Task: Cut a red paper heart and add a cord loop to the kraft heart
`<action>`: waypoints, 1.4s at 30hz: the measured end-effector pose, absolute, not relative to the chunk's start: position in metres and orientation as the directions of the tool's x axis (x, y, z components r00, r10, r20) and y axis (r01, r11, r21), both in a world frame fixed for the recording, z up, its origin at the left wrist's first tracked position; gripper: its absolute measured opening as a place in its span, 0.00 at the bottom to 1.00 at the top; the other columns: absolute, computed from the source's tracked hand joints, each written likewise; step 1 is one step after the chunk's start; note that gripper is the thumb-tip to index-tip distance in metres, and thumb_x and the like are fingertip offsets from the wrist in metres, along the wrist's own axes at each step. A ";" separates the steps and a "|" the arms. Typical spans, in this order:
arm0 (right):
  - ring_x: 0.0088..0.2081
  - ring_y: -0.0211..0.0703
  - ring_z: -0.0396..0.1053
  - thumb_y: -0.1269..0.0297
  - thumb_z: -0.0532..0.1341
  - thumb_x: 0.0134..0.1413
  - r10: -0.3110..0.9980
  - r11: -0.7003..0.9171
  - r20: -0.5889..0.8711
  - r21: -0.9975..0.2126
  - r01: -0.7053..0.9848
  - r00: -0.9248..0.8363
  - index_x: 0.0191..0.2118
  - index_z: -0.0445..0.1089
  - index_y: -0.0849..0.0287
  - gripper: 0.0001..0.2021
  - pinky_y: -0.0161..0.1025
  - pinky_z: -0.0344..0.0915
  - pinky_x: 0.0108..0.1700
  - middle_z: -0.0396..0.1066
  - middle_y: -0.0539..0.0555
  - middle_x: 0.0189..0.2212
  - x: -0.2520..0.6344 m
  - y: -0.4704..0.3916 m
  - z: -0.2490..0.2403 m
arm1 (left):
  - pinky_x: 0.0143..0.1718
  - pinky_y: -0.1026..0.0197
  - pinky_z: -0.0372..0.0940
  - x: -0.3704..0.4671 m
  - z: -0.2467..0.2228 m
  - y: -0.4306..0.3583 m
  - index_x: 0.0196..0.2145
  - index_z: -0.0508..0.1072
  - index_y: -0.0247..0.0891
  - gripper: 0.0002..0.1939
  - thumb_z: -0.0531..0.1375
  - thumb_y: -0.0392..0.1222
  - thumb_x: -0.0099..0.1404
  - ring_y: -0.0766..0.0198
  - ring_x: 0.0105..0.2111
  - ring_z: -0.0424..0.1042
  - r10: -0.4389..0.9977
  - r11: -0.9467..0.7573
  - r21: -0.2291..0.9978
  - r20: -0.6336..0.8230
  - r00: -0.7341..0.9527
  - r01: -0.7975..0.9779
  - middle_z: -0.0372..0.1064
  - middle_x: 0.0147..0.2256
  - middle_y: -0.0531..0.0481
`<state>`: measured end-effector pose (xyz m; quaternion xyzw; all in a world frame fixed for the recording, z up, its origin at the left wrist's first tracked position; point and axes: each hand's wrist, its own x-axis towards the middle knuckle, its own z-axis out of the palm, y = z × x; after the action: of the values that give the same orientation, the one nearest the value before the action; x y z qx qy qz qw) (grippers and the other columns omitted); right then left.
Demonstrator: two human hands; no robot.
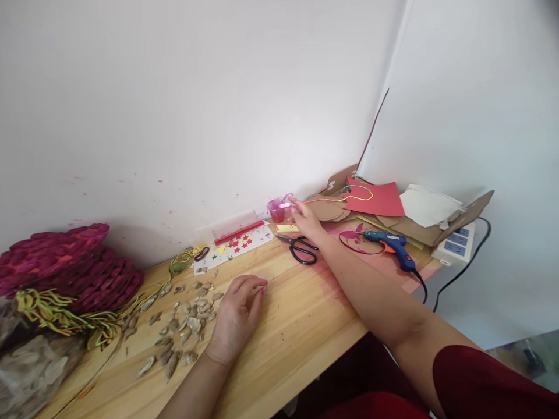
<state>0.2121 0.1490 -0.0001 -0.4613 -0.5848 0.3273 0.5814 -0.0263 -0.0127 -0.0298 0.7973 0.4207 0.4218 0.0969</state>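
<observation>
My right hand (306, 222) reaches across to the back of the table, beside a small clear cup (277, 215) stained with pink-purple paint. Its fingers close on a thin pink-and-white stick (284, 205) at the cup's rim; the stick's kind is unclear. Black-handled scissors (302, 251) lie just below that hand. My left hand (238, 311) rests on the wooden table, fingers curled and thumb near the fingertips. A speck of pink shows there, but I cannot make out what it is. Scattered shell-like pieces (192, 323) lie to the left of it.
A blue glue gun (395, 247) and a power strip (456, 243) with cords lie right. Cardboard (325, 208) and red paper (379, 198) are stacked behind. A star sticker sheet (238, 249) lies by the wall. Stacked magenta pieces (100, 279) and a plastic bag (37, 364) stand left.
</observation>
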 end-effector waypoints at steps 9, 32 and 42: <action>0.54 0.50 0.69 0.63 0.57 0.61 0.889 0.168 0.425 -0.652 0.739 0.173 0.52 0.71 0.59 0.16 0.47 0.62 0.58 0.74 0.59 0.50 0.245 0.131 0.031 | 0.43 0.58 0.70 -0.034 -0.029 -0.010 0.41 0.75 0.41 0.07 0.58 0.37 0.68 0.60 0.41 0.74 0.776 -0.593 0.543 0.583 0.241 0.594 0.74 0.39 0.46; 0.59 0.65 0.61 0.68 0.61 0.54 0.929 -0.250 0.202 -0.279 0.927 0.311 0.57 0.69 0.63 0.23 0.59 0.55 0.57 0.67 0.68 0.57 0.265 0.122 0.030 | 0.37 0.60 0.68 -0.050 -0.026 0.001 0.39 0.77 0.40 0.09 0.59 0.45 0.67 0.62 0.32 0.74 0.852 -0.460 0.655 0.515 0.092 0.600 0.76 0.36 0.48; 0.52 0.57 0.65 0.67 0.47 0.67 0.804 -0.228 0.439 -0.395 0.890 0.401 0.50 0.74 0.54 0.19 0.52 0.56 0.49 0.73 0.60 0.51 0.267 0.123 0.039 | 0.35 0.60 0.68 -0.056 -0.033 0.005 0.40 0.77 0.40 0.10 0.59 0.47 0.67 0.63 0.31 0.74 0.852 -0.457 0.643 0.514 0.096 0.615 0.77 0.36 0.49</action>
<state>0.2674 0.1235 0.0393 -0.7803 -0.5428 -0.0707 0.3024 -0.0557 0.0049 -0.0333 0.7283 0.5038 0.4450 0.1333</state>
